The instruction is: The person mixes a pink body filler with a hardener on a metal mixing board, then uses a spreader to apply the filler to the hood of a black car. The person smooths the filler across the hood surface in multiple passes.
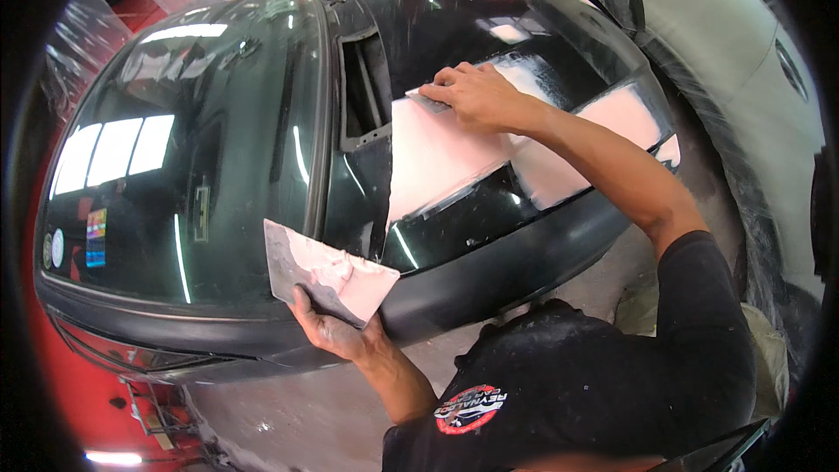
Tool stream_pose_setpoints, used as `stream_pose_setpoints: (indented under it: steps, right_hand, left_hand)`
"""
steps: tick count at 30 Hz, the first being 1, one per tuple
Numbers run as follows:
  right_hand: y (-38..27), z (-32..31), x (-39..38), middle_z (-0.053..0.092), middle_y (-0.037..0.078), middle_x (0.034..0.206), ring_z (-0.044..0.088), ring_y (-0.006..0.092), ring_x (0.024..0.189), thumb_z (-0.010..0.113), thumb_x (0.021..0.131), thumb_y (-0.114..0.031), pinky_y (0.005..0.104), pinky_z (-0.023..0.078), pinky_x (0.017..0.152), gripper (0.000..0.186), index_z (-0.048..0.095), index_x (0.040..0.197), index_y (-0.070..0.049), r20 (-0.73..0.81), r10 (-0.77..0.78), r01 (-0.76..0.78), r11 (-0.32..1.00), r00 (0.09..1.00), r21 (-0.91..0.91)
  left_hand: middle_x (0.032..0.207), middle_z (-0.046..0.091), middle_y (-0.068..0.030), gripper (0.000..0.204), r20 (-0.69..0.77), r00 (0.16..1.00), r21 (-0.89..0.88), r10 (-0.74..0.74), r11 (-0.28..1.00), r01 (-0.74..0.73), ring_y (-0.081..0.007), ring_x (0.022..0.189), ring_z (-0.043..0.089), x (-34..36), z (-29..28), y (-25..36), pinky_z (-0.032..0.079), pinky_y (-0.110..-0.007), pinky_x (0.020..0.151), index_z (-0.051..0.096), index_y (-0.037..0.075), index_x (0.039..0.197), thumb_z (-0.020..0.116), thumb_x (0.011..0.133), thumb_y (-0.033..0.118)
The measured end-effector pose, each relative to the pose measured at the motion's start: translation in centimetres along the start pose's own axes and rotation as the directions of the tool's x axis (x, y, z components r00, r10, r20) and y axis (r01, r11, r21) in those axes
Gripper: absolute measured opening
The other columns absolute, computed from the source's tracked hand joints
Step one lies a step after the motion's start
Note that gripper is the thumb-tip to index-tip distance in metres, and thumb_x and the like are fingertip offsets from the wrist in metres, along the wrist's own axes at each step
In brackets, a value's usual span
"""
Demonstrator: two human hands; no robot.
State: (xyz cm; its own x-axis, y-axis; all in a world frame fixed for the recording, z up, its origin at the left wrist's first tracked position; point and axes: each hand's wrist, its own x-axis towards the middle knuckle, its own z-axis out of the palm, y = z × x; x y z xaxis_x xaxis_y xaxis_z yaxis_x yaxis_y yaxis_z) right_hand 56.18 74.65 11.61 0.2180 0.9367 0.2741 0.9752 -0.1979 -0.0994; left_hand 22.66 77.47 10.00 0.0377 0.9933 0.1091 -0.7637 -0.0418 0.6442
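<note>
My left hand grips a flat rectangular mixing board from below, with the thumb on its near edge. Pink body filler is smeared over much of the board. On the black car's hood, my right hand presses a thin grey spreader against the top of a broad pink filler patch. The fingers are bent over the spreader, and the palm hides part of it. A second pink patch lies farther right, nearer the car's front end.
To the left is the windshield, with stickers in its lower corner. Between glass and hood lies an open cowl slot. Another car, pale and partly draped in clear plastic sheeting, stands at the right. A small metal stand is at the lower left.
</note>
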Motion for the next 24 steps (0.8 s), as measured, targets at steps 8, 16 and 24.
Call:
stream_pose_setpoints:
  steps: [8,16,24]
  right_hand:
    - [-3.3,-2.5,-5.4,0.057,0.011,0.136,0.051,0.0319,0.128,0.058,0.081,-0.006,0.0518,0.039,0.103,0.06,0.059,0.138,-0.026,0.081,-0.211,0.199,0.971,0.974,0.134]
    - [-3.7,-3.4,-13.5,0.056,0.008,0.136,0.049,0.0286,0.131,0.075,0.064,-0.001,0.0475,0.037,0.108,0.079,0.059,0.137,-0.027,0.039,-0.31,0.305,0.947,0.95,0.096]
    - [-0.7,-11.1,-16.3,0.053,0.012,0.139,0.049,0.0327,0.131,0.074,0.074,-0.006,0.0492,0.041,0.108,0.074,0.054,0.144,-0.016,-0.321,-0.046,0.116,0.973,0.946,0.201]
  left_hand:
    - [0.117,0.063,-0.0188,0.051,-0.01,1.0,0.051,0.025,0.998,-0.024,-0.0321,0.104,0.065,-0.1,0.1,0.0,0.055,-0.047,0.089,0.05,-0.005,0.134,0.057,0.097,0.031]
    - [0.12,0.063,-0.0179,0.049,0.069,0.998,0.03,0.009,0.999,-0.012,-0.0311,0.107,0.065,-0.4,-0.3,0.0,0.055,-0.047,0.094,0.05,-0.005,0.134,0.057,0.098,0.027]
    - [0.118,0.066,-0.0173,0.045,0.218,0.94,-0.056,-0.264,0.958,0.282,-0.0288,0.106,0.067,-1.4,2.6,0.4,0.055,-0.044,0.095,0.052,-0.005,0.133,0.057,0.098,0.023]
